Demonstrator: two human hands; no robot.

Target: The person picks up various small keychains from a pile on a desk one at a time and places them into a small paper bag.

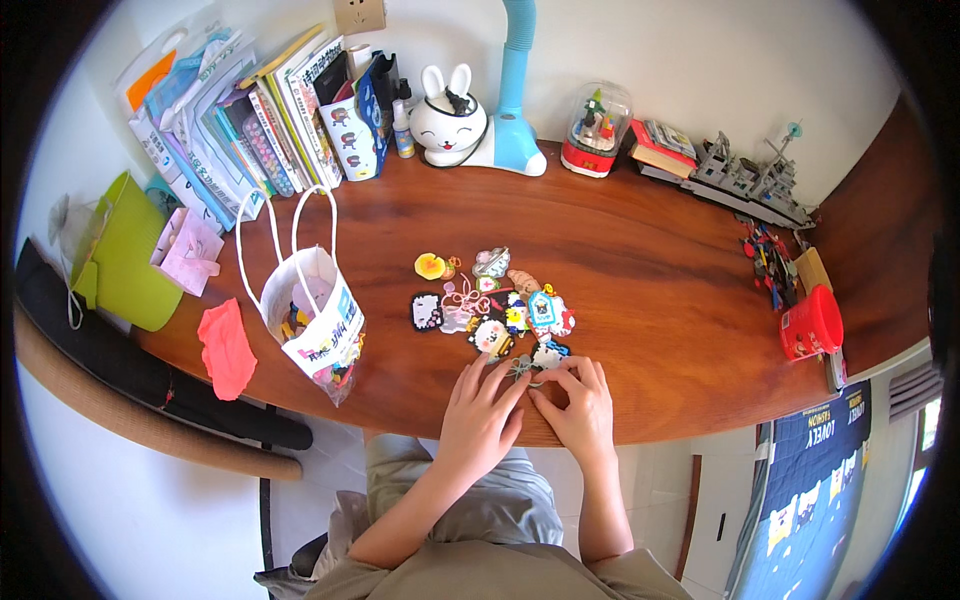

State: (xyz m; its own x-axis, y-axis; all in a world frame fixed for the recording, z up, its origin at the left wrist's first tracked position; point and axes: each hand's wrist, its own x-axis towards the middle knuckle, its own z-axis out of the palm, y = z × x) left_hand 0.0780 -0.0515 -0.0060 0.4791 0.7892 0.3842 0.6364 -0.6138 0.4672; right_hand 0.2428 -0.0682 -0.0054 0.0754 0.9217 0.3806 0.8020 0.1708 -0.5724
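Observation:
Both hands are over the near edge of a wooden desk [675, 375]. My left hand [480, 420] lies palm down, fingers spread, its fingertips at a small tangle of grey-green cord [520, 367]. My right hand [582, 405] has its thumb and index finger bent towards the cord's right side; whether they pinch it is too small to tell. Just beyond the fingers sits a pile of small charms: a pixel-bead bear [492, 337], a black-edged bead piece [426, 310], a blue-edged bead tag [541, 309], a pink cord bow [466, 300] and a yellow round charm [430, 266].
A white paper bag [319, 315] with rope handles and a crumpled red-pink cloth [227, 349] lie left. Books [277, 112], a rabbit-shaped lamp base [450, 131] and a domed toy [598, 131] line the back. A red bucket [810, 326] and a brick-built ship [750, 184] are right.

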